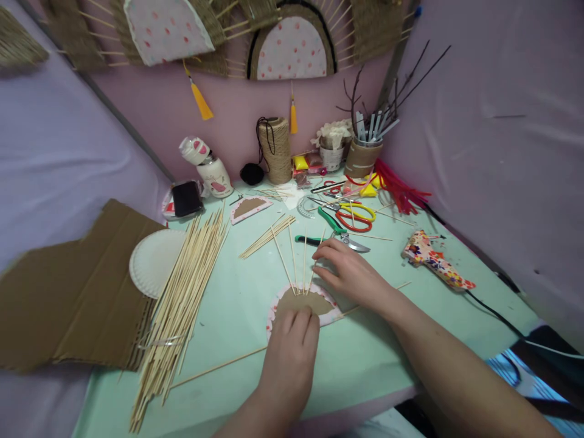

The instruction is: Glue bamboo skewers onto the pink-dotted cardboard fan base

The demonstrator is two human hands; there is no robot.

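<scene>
A half-round cardboard piece (314, 301) with a pink scalloped paper edge lies near the front of the pale green table (237, 292). Several thin bamboo sticks (294, 258) fan out from its top edge. My left hand (292, 353) presses flat on the cardboard's lower left part, fingers together. My right hand (349, 271) rests at its upper right, with the fingertips pinching one stick near the cardboard's rim. A single long stick (219, 367) lies across the table under the left hand.
A big bundle of bamboo sticks (180, 304) lies left, beside a white paper plate (148, 261) and brown cardboard sheet (68, 292). Pruning shears (335, 234), scissors (356, 216), a patterned glue gun (433, 261) with cord, a twine spool (276, 149) and a pen pot (362, 155) stand farther back.
</scene>
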